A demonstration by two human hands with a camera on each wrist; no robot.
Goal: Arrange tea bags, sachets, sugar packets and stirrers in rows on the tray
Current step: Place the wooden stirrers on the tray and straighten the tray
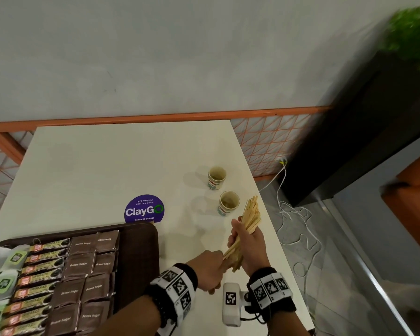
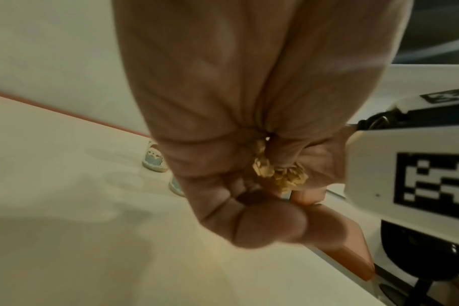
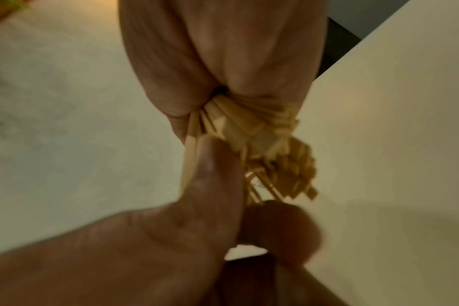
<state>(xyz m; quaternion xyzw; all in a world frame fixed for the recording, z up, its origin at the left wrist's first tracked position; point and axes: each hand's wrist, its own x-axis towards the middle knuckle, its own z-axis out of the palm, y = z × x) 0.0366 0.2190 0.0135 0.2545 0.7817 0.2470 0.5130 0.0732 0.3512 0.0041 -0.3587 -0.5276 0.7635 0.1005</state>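
A bundle of wooden stirrers (image 1: pixel 251 214) stands tilted above the white table near its right edge. My right hand (image 1: pixel 246 241) grips the bundle around its middle, and the right wrist view shows the fanned stirrer ends (image 3: pixel 275 153) sticking out of its grip. My left hand (image 1: pixel 211 265) curls round the bundle's lower ends (image 2: pixel 278 176). The brown tray (image 1: pixel 136 263) lies at the lower left. It holds rows of green-tagged tea bags (image 1: pixel 0 282), sachets (image 1: pixel 39 270) and brown sugar packets (image 1: pixel 83 270). The tray's right strip is bare.
Two small paper cups (image 1: pixel 216 177) (image 1: pixel 228 202) stand just beyond the stirrers. A purple round sticker (image 1: pixel 144 209) lies behind the tray. A white device (image 1: pixel 232 304) with a marker sits between my wrists. White cables (image 1: pixel 296 214) trail on the floor past the table's right edge.
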